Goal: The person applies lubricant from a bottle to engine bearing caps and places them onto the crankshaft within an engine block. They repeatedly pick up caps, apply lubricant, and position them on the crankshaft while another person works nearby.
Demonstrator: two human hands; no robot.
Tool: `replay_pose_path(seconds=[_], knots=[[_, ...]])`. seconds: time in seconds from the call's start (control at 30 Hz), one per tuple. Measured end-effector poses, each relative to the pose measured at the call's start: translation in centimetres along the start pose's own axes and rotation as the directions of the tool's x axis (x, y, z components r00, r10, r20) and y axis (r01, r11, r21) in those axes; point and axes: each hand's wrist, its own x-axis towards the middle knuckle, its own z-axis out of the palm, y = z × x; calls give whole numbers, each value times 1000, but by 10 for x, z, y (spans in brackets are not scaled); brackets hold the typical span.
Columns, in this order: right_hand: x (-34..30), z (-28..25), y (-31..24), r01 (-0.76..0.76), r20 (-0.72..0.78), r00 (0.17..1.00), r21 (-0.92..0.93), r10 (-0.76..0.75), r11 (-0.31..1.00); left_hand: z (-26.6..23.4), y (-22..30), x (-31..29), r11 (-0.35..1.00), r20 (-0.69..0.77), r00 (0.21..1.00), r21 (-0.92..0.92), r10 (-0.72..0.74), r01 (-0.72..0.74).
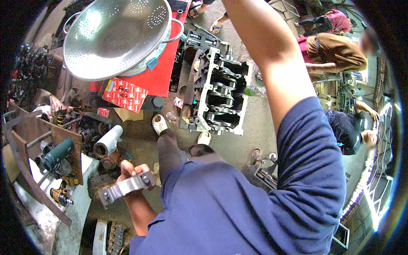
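In my left hand (pixel 128 169), fingers closed round it, is a grey metal bearing cap (pixel 129 185) with a curved saddle and a bolt at each end. My right arm (pixel 274 51) stretches up and out through the top edge, so its hand is out of sight. Below the arm an engine block (pixel 203 100) lies on the floor, with a crankshaft (pixel 222 90) set along its middle. My left hand is well to the left of the block, apart from it.
A large steel colander (pixel 114 38) sits over a red surface (pixel 166 68) at the upper left. Beside it is a red-and-white box (pixel 127 100). Engine parts and a white cylinder (pixel 107 142) crowd the left. A green bottle (pixel 255 91) is by the block. Several people (pixel 340 53) are at the right.
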Motion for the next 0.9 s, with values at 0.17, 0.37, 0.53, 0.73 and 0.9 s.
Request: replay_pose_path(seconds=[0.17, 0.37, 0.53, 0.73, 0.9], knots=[[-25, -193, -36, -89, -57, 993, 216, 104, 972, 19, -17, 29, 994, -145, 983, -7, -109, 109], [-170, -365, -162, -758, 714, 611, 402, 343, 513, 82, -68, 95, 968, 165, 968, -135, -190, 212], [-231, -434, -202, -480, 757, 636, 541, -151, 691, 128, -136, 122, 955, 218, 974, -269, -65, 124], [-258, -523, -167, -34, 773, 476, 494, -420, 869, 137, -217, 127, 997, 0, 997, 20, -77, 77], [-239, -579, -113, -406, 958, 205, 269, -200, 874, 185, -269, 132, 957, 195, 940, -16, -280, 289]])
